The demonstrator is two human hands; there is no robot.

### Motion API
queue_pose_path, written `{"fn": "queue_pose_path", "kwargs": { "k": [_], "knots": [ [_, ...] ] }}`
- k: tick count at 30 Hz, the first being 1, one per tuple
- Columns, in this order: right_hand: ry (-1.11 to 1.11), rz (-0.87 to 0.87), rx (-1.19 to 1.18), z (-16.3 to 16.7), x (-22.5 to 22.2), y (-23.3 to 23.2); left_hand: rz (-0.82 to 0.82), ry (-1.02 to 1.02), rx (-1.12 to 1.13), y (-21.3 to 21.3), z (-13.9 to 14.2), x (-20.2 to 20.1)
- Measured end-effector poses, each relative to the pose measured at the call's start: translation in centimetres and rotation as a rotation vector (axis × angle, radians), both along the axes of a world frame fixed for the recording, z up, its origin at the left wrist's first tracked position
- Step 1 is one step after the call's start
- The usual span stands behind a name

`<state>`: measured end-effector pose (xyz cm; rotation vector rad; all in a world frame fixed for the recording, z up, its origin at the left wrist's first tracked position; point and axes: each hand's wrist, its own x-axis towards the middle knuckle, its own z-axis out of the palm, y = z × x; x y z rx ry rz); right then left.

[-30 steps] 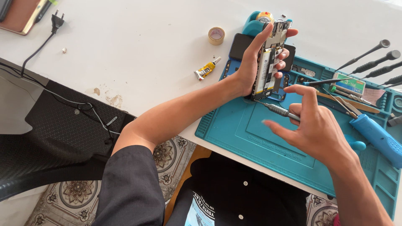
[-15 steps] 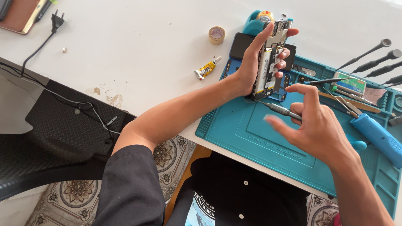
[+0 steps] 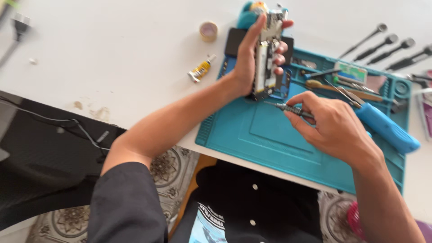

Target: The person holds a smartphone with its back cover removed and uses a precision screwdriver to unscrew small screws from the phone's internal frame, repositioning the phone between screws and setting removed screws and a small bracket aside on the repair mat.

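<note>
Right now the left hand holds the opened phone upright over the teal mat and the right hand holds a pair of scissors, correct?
Not scissors. In the head view the right hand holds a small screwdriver, tip toward the opened phone, which the left hand holds upright over the teal mat.

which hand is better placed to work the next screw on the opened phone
Probably the right hand: it grips the slim grey metal screwdriver, tip near the opened phone. The left hand is busy holding that phone upright.

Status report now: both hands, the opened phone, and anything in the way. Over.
Left hand grips opened phone, upright over teal mat. Right hand holds small screwdriver, tip near phone's lower end. Nothing between tip and phone.
</note>
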<state>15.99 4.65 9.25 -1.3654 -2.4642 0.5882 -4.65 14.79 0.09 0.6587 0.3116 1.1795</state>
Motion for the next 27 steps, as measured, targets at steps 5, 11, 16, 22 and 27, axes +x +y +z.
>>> {"fn": "queue_pose_path", "kwargs": {
  "k": [5, 11, 16, 22, 27],
  "knots": [
    [0.031, -0.009, 0.079, -0.9, 2.0, -1.4, 0.011, 0.047, 0.048, 0.1, 0.0, 0.0],
    [-0.079, -0.072, -0.022, -2.3, 2.8, -2.5, 0.047, 0.099, 0.079, -0.1, -0.1, 0.1],
    [-0.165, -0.050, -0.043, -1.8, 2.3, -2.7, 0.058, 0.131, 0.095, -0.2, 0.1, 0.0],
    [-0.063, 0.005, 0.028, -1.2, 0.3, -2.3, 0.046, 0.134, 0.074, -0.4, 0.3, 0.1],
    [0.111, 0.110, 0.139, -1.5, -1.5, -1.4, 0.038, 0.115, 0.067, -0.5, 0.4, 0.2]
  ]
}}
